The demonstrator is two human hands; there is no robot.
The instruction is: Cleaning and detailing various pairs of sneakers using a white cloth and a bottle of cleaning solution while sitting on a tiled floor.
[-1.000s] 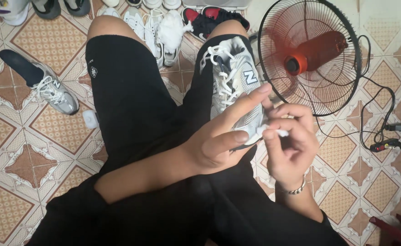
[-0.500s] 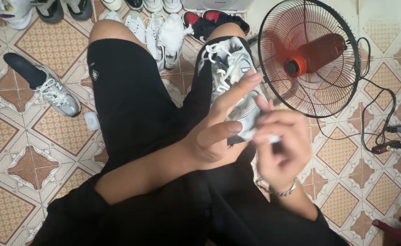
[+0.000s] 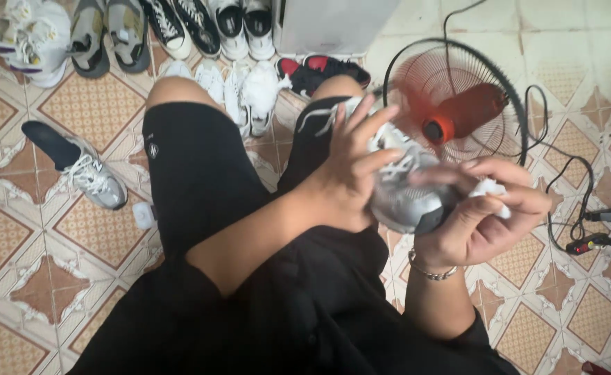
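Note:
I sit with black shorts over a tiled floor. A grey and white sneaker (image 3: 406, 191) with white laces is lifted above my right thigh, blurred by motion. My left hand (image 3: 350, 170) grips its upper side, fingers spread over the laces. My right hand (image 3: 482, 219) cups the shoe from below and right, and pinches a small white wad (image 3: 491, 189) between thumb and fingers. A silver bracelet (image 3: 430, 272) circles my right wrist.
An orange floor fan (image 3: 458, 111) lies just behind the shoe, its cable (image 3: 583, 173) running right to a plug strip (image 3: 590, 243). A matching grey sneaker (image 3: 87, 173) and a small white case (image 3: 142, 215) lie at left. Several shoes (image 3: 180, 28) line the far wall by a white box (image 3: 333, 24).
Both hands have lifted the sneaker off the thigh and turned it rightward; my right hand moved from wiping its side to cupping it underneath. The view has tilted upward, showing more shoes.

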